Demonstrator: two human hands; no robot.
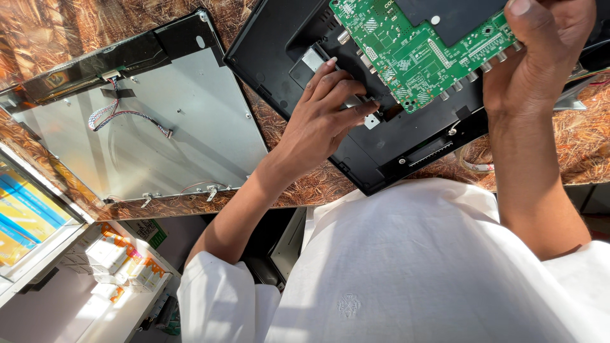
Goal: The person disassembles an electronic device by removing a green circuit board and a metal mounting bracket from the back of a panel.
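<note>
The work in hand is the handling of a green circuit board over the inside of a black plastic back cover, which lies on the brown patterned table under both hands. The right hand is closed on the board's far corner, thumb on top, holding it tilted above the cover. The left hand has its fingers bent together, the tips pinched on a small metal bracket at the board's lower corner. A row of round connectors runs along the board's edge between the two hands. By my judgement, any further move calls for a steady right grip and fine fingertip work at the bracket, so the connectors do not snag on the cover.

Left of the left hand lies a grey metal display panel with a loose bundle of coloured wires. Below that hand, off the table edge, sit small orange-and-white cartons, a green-printed label beside them, and further left a flat package striped blue and yellow
</note>
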